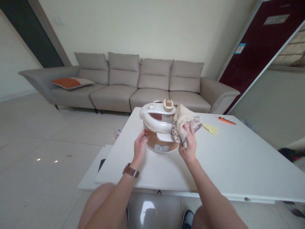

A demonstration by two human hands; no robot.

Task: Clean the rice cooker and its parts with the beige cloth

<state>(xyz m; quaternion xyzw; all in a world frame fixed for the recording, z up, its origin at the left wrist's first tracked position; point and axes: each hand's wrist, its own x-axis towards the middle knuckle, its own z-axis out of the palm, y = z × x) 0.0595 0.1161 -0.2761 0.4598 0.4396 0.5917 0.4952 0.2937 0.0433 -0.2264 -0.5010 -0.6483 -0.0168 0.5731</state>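
Observation:
An electric pressure cooker [152, 140], with a white lid and a tan body, stands upright on the white table [214, 165]. Its lid handle has a brown-topped knob, and a label is stuck low on the side facing me. My left hand [140, 144] grips the cooker's left side with curved fingers. On the other side, my right hand [189, 141] is closed on a beige patterned cloth [182, 117], which drapes over the right part of the lid and touches it. The cloth hides that part of the lid and some of my right fingers.
A yellow piece of cloth or paper [211, 128] and an orange utility knife [227, 120] lie on the table to the right. Behind the table stands a grey sofa [152, 74] with an orange cushion [71, 83]. My knees are close to the table's near edge.

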